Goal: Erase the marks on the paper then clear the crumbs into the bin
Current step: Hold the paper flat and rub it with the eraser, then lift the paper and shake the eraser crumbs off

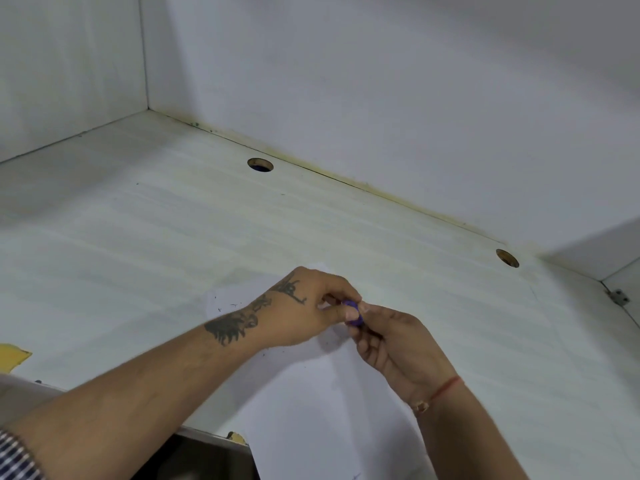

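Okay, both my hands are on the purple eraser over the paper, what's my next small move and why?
Probably press the purple eraser down onto the paper and rub: both the left hand and right hand pinch it above the sheet, and small dark marks show there.

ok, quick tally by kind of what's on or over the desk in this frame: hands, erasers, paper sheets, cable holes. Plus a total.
Hands: 2, left hand and right hand
Erasers: 1, purple eraser pinched between the fingers of both hands
Paper sheets: 1, white paper
Cable holes in the desk: 2, far hole and right hole
Total: 6
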